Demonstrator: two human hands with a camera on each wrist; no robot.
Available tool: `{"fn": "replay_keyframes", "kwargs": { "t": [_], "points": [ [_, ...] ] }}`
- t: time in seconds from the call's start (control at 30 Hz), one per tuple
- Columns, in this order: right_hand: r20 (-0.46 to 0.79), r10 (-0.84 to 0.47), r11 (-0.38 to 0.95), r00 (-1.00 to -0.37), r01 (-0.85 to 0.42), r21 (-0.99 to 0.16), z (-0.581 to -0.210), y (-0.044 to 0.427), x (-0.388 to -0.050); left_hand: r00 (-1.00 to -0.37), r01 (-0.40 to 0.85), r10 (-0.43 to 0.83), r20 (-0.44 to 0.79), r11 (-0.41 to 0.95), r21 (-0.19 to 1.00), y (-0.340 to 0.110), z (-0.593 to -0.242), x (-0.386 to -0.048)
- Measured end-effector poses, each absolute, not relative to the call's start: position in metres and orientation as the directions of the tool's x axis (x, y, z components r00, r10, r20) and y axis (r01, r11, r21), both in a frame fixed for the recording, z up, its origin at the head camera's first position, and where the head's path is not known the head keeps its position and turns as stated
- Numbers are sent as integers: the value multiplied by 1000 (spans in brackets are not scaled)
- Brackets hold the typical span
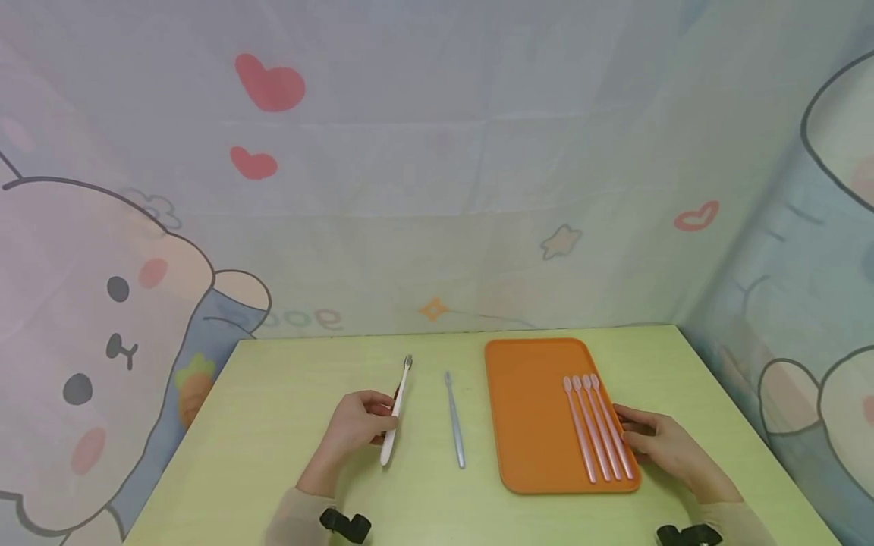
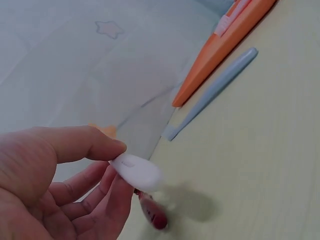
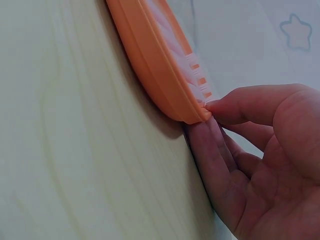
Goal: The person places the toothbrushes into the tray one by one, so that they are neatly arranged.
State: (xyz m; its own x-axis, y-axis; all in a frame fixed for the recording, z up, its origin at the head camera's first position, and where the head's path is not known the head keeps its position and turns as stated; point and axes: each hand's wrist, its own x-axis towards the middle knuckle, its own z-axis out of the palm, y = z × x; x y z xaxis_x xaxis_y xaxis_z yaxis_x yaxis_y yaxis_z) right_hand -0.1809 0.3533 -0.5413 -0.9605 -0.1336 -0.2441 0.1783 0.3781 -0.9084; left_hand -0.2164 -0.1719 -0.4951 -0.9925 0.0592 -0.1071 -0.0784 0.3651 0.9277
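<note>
My left hand (image 1: 358,418) pinches a white toothbrush (image 1: 397,417) between thumb and fingers, its bristle head pointing away from me. In the left wrist view the butt of the white handle (image 2: 137,172) sticks out past the thumb. A dark red, rounded end (image 2: 154,212) shows beneath that hand; the rest of it is hidden. To the right, a light blue toothbrush (image 1: 455,421) lies on the table. My right hand (image 1: 665,447) grips the right rim of an orange tray (image 1: 529,417), thumb on top and fingers below. Several pink toothbrushes (image 1: 595,428) lie side by side on the tray's right half.
The pale yellow-green table (image 1: 273,417) ends at the back against a printed cloth (image 1: 437,167) with hearts and cartoon animals. More of this cloth hangs at both sides. A black wrist strap (image 1: 345,525) sits on the left sleeve, another (image 1: 690,535) on the right.
</note>
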Motion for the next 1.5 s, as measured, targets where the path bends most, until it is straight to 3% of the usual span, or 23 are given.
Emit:
{"fn": "replay_keyframes", "kwargs": {
  "t": [0.63,1.07,1.5],
  "points": [
    [-221,-121,369,-968,163,-915,-541,348,-178,-964,-84,238,-120,154,984,-79,-496,-213],
    [-206,-127,362,-970,148,-921,-547,343,-181,-961,-120,246,-126,36,992,-31,-505,-207],
    [-200,-135,355,-970,141,-924,-545,345,-178,-963,-138,229,-140,26,990,20,-514,-199]
  ]
}}
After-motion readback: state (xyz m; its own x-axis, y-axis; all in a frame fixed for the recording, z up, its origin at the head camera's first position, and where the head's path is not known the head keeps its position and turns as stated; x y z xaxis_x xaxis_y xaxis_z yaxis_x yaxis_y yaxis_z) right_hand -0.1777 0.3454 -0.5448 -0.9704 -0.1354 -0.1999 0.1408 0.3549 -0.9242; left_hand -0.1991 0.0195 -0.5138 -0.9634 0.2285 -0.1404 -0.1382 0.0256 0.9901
